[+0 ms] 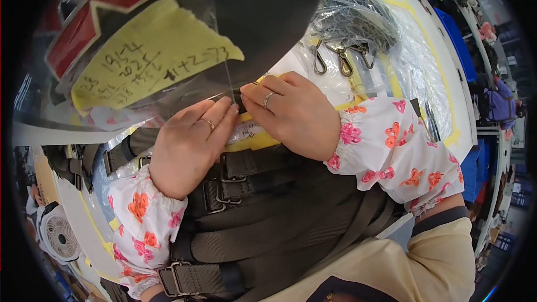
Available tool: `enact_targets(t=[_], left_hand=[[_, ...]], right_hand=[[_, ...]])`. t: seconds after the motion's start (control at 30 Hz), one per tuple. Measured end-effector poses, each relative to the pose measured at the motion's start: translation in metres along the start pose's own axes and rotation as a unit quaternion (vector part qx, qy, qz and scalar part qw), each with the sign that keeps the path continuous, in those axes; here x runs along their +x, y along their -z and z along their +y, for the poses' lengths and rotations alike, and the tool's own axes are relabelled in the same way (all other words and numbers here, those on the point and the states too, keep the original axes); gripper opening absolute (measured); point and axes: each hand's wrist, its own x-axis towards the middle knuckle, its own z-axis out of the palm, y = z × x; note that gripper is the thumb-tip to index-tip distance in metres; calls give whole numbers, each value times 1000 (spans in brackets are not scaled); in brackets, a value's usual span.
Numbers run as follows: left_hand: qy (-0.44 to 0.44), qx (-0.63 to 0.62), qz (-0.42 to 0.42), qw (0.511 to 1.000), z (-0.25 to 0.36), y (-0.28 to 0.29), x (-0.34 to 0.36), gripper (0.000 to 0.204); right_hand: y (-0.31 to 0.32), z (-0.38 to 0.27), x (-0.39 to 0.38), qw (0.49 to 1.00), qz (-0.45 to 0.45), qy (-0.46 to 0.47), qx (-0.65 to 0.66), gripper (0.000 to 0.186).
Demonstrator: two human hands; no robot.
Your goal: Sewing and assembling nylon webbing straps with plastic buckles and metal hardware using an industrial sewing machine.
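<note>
My left hand and my right hand meet at the middle of the view, fingertips pinching a small dark strap end at the edge of a clear plastic bag. Each hand wears a ring, and both wrists have white sleeve covers with orange and pink flowers. Inside the bag lie a yellow note with handwriting and a black item. Under my hands rests a pile of dark webbing straps with metal buckles. A small white label shows between my hands.
A clear bag of dark straps with metal snap hooks lies behind my right hand on a white table marked with yellow tape. A small white fan stands at the lower left. Blue bins line the right.
</note>
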Motion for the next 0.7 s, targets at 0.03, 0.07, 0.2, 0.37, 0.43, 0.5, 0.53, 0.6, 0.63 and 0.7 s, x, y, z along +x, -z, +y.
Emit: enact_targets(t=[0.03,0.07,0.2,0.37,0.43,0.5,0.53,0.6,0.63,0.7], left_hand=[[-1,0,2,1000,-2,-1,1,23],[-1,-5,1,1000,-3,-1,3,21],[-5,-24,7,1000,-9,-5,3,19],[32,-50,-15,998,-3,-2,3,21],[38,-63,5,997,-2,-4,2,23],[44,-77,26,996,-1,-5,0,25],[69,-94,10,993,1,-4,-1,30],[110,-123,-12,986,1,-4,-5,33],[110,-118,-11,987,2,-3,-6,33],[157,-129,-54,978,3,-1,-8,32]], right_hand=[[0,1,1,1000,0,0,-2,28],[1,2,2,1000,-9,-3,1,27],[-1,0,4,999,22,-29,7,24],[4,5,4,1000,9,9,3,21],[3,5,4,1000,16,14,-9,20],[2,5,2,999,40,11,6,12],[3,5,1,999,43,16,4,12],[7,3,1,1000,13,2,-12,12],[7,3,2,1000,17,5,-12,12],[8,1,0,1000,0,8,-6,12]])
